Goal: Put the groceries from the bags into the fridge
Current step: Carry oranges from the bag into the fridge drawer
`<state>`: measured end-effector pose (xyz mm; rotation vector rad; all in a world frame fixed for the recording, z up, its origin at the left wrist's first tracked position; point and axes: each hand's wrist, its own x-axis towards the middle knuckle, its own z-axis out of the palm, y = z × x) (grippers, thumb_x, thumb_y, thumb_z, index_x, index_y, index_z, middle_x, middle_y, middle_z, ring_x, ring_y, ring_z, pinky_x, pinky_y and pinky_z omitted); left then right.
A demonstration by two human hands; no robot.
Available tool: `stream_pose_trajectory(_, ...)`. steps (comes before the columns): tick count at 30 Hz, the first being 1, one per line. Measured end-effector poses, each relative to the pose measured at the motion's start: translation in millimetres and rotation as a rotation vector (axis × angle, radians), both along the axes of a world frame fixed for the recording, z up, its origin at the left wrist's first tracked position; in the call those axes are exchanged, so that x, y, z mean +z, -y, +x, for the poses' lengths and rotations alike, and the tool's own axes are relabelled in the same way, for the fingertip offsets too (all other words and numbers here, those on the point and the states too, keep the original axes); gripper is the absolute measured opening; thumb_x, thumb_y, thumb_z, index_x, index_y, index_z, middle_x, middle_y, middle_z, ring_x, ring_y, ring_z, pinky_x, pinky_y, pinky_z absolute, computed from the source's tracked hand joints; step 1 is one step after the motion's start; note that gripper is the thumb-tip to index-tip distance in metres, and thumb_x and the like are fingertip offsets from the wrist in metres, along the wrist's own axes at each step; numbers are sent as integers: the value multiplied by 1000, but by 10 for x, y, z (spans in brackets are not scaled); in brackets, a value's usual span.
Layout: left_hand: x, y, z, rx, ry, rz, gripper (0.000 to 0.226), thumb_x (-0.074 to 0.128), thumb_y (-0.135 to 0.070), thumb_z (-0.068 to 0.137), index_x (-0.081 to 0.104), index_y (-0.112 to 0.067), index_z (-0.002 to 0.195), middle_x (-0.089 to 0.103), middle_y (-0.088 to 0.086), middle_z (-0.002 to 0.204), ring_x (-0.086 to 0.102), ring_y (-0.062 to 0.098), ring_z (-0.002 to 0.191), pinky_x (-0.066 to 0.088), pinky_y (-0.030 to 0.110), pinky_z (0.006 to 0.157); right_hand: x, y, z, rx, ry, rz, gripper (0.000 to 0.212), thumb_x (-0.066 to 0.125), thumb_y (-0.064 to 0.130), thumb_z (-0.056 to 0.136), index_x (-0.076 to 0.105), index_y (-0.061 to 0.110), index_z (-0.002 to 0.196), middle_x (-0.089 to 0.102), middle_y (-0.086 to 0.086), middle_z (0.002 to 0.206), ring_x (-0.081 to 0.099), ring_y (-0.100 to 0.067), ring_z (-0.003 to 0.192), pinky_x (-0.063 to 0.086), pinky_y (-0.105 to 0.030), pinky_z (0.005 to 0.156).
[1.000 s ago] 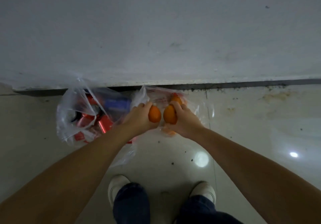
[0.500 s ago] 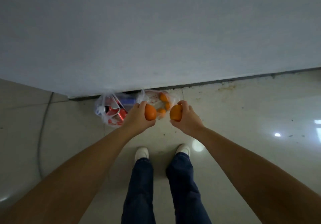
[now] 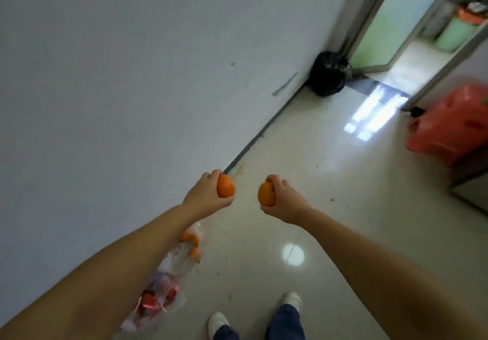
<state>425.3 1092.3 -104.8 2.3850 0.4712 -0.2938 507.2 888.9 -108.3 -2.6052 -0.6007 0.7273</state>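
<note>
Oranges out of the bag: left hand (image 3: 204, 197) grips one orange (image 3: 225, 186), right hand (image 3: 284, 198) grips another orange (image 3: 266, 194). Person, bent over the clear bags (image 3: 169, 273) a sec ago, now upright & turned toward a doorway (image 3: 412, 17). Fridge not in view; carry likely next.

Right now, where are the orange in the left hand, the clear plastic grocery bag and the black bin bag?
orange in the left hand (image 3: 226, 187), head view, front skin
clear plastic grocery bag (image 3: 169, 276), head view, middle
black bin bag (image 3: 328, 73), head view, centre
</note>
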Motion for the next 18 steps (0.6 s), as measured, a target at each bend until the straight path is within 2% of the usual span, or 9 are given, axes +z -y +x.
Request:
stream_pose_trajectory(5,402,1334,539,-367,80,17,76,72,-42,76,33,-21,138,43,7,134,52,25,115,47,39,95,416,1682,-131,-432,62,-18,74,71,41,79,28,26,138,45,-9,129,57,-30,106,52,-38,82)
stream_pose_trajectory(8,566,2288,690,-567,99,19,77,71,-43,76,32,-20,139,43,8,134,53,27,114,47,37,94,594,2709,-411,-619,91,-22,74,73,39,77,30,27,136,46,-9,129,57,-28,105,53,-39,84)
stream_pose_trajectory(12,796,3620,750,-806,133,71,77,71,-44,76,32,-20,139,45,10,133,53,28,113,49,38,93,833,4005,-897,-743,148,-63,74,73,39,77,32,25,137,45,-8,134,55,-27,110,48,-35,85)
stream_pose_trajectory(18,1127,5597,572,-991,235,42,75,70,-43,76,33,-20,138,46,9,130,54,26,108,49,35,88,1243,5786,-1507,-884,239,-74,71,72,39,78,32,26,136,47,-7,130,55,-26,110,48,-36,88)
